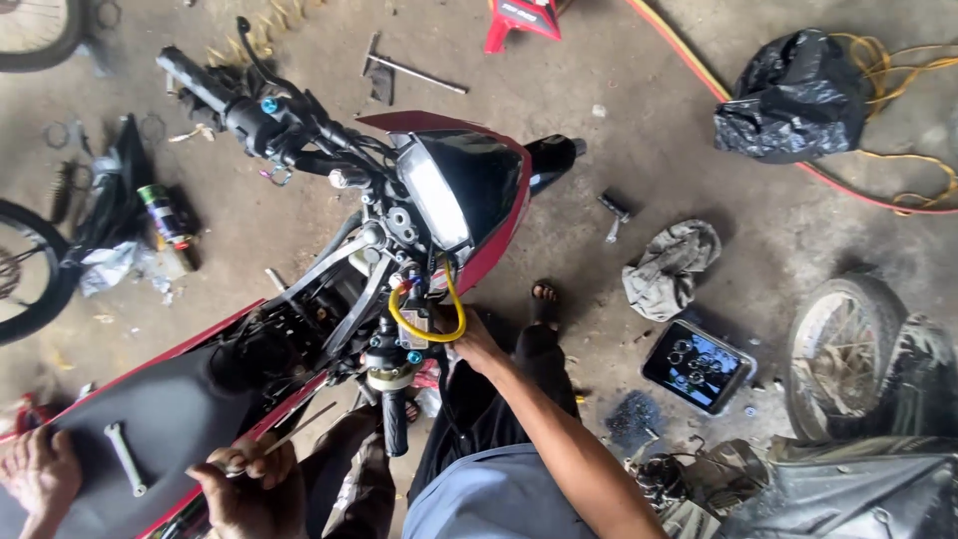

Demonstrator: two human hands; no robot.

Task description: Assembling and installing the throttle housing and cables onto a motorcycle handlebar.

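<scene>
The right hand (473, 342) reaches in at the motorcycle (439, 200) handlebar, its fingers hidden behind the yellow hose (451, 317), so I cannot tell its grip. Just beside it sits the black throttle grip (395, 419). The left hand (249, 484) is closed around a thin metal rod (299, 432) at the edge of the black seat (170, 424). A wrench (125, 457) lies on that seat, left of the left hand. Another person's hand (38, 474) rests at the seat's far left. Right of the right hand, well apart on the floor, sit a tray of small parts (697, 366) and a grey rag (671, 268).
</scene>
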